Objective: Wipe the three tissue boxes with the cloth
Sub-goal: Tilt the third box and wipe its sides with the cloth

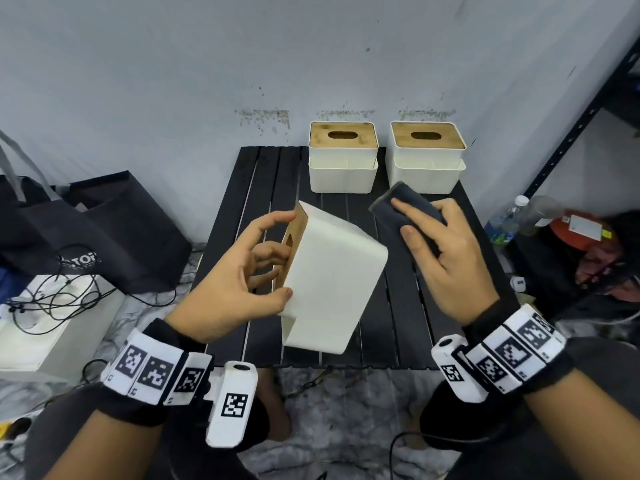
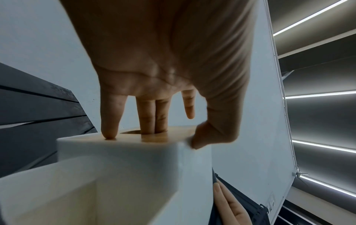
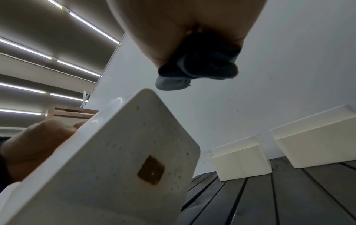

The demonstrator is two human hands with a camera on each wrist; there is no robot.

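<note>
Three white tissue boxes with wooden lids were in view above a black slatted table [image 1: 398, 306]. Two stood upright at the back edge against the wall, the left back box [image 1: 343, 157] beside the right back box [image 1: 427, 157]. A third, the tilted box [image 1: 329, 282], was held off the table on its side, lid facing left. The left hand [image 1: 228, 285] gripped it at the lid end, thumb on the near edge, two fingers [image 2: 154, 115] reaching into the lid slot. The right hand [image 1: 446, 258] clutched the folded dark cloth [image 1: 405, 209] just beside the box, not touching it.

Brown stains [image 3: 151, 172] showed on the box's underside. The one-ended hold looked weak: a firm wipe could twist the box free or pop the lid loose. Wiping only the top faces would likely miss those stains.
</note>
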